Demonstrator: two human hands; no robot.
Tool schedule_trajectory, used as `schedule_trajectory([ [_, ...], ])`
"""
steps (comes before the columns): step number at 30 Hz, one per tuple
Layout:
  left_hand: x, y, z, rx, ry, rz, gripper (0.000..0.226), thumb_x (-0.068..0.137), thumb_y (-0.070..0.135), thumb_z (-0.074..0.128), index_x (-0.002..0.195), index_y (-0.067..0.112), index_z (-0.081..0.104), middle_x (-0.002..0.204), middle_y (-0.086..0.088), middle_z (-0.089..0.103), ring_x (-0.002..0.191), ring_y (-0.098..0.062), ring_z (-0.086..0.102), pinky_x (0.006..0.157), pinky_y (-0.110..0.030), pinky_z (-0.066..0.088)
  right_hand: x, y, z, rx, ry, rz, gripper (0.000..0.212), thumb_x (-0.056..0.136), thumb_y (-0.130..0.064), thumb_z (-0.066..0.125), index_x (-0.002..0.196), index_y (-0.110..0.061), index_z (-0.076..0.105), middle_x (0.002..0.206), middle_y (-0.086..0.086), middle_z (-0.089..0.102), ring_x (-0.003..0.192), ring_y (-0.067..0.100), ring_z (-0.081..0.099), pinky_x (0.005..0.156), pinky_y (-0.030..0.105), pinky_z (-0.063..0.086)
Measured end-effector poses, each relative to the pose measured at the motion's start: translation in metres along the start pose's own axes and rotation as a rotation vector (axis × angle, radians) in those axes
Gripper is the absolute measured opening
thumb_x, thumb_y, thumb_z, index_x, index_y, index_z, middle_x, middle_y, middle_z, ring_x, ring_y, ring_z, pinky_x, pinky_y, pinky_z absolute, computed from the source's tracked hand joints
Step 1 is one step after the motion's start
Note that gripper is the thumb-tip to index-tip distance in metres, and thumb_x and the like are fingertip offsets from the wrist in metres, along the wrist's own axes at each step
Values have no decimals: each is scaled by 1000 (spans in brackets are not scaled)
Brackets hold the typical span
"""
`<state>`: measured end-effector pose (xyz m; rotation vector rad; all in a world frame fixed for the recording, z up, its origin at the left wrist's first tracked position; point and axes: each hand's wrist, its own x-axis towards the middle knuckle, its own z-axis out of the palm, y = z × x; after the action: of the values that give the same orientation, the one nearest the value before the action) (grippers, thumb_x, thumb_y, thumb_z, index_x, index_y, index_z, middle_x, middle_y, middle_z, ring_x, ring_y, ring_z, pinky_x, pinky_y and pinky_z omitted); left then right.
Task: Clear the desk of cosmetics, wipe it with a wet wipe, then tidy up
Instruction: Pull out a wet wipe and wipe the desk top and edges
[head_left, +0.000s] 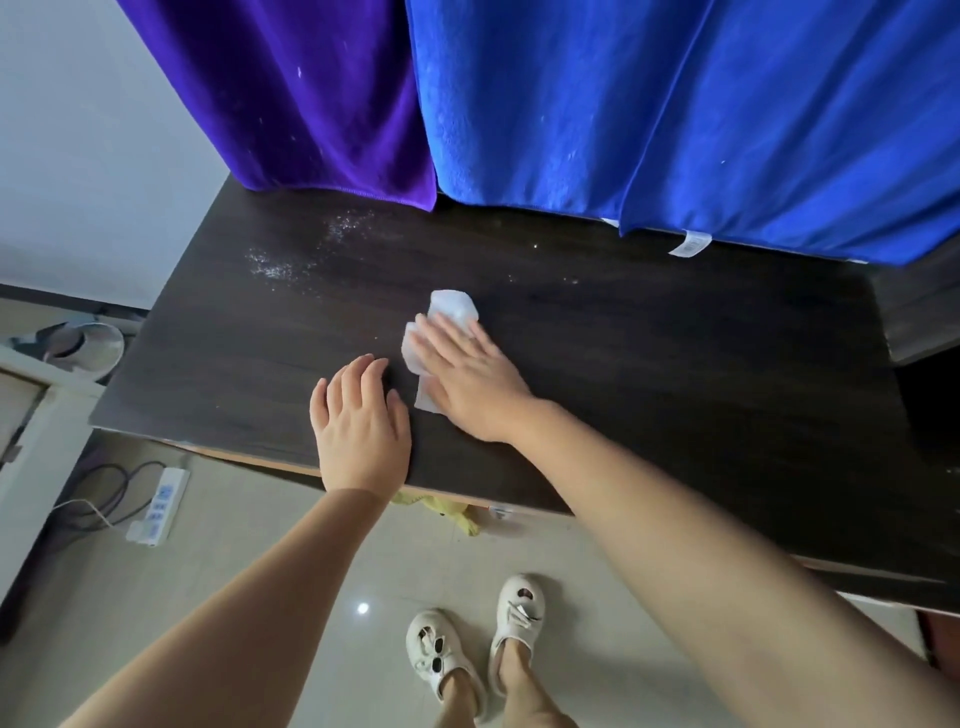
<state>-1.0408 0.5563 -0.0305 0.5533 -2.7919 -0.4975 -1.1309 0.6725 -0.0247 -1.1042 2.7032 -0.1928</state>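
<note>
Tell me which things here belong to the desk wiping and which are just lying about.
Job: wet wipe under right hand; left hand resting on dark desk; white dust.
Lying about: purple cloth, blue cloth, power strip, slippers.

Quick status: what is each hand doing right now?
Left hand: open, flat on the desk, holding nothing.
Right hand: open, palm pressing the wet wipe onto the desk.
</note>
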Motion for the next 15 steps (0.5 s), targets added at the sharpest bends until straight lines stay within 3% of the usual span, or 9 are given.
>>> schedule_trajectory([
  [1,0,0,0,5,0,-4,44,88,28,25,117,8,52,126,-10,54,115,-30,47,109,-44,22,-4,10,-5,-11,-22,-82,53,101,-31,22,148,-17,4,159,-1,-2,145,15,-6,115,33,-10],
  [3,0,0,1,20,0,-12,42,88,27,27,114,9,55,125,-10,54,114,-31,47,109,-44,23,-21,53,-8,-35,4,-12,52,100,-33,18,148,-18,6,159,-1,1,145,14,-4,115,31,-9],
  [5,-1,0,0,36,2,-11,41,87,25,27,110,9,57,123,-11,55,113,-32,48,109,-45,24,-50,110,-8,-63,100,267,60,93,-39,6,148,-14,13,158,5,10,146,19,4,116,37,-1],
  [7,-1,1,-1,46,-5,-9,41,87,24,28,110,8,58,122,-12,56,113,-32,48,108,-45,25,-81,159,-12,-38,211,631,60,93,-35,10,145,-9,21,156,13,18,145,26,11,116,46,10],
  [10,0,2,-1,66,-19,2,41,87,24,27,110,8,58,121,-12,57,114,-32,48,108,-46,26,-73,172,-26,98,229,1123,53,98,-26,19,147,-5,12,157,15,8,145,29,2,115,52,6],
  [12,0,2,-1,70,-24,6,41,88,24,28,109,8,58,121,-12,57,115,-31,48,108,-47,27,-31,148,-28,131,223,1101,55,99,-28,18,147,-4,7,158,14,3,145,28,-2,115,50,1],
  [15,1,2,0,82,-7,10,39,89,25,28,108,9,59,120,-11,58,114,-31,50,108,-46,27,49,92,-18,77,198,719,56,99,-30,18,147,-6,6,158,11,1,146,24,-3,116,46,-2],
])
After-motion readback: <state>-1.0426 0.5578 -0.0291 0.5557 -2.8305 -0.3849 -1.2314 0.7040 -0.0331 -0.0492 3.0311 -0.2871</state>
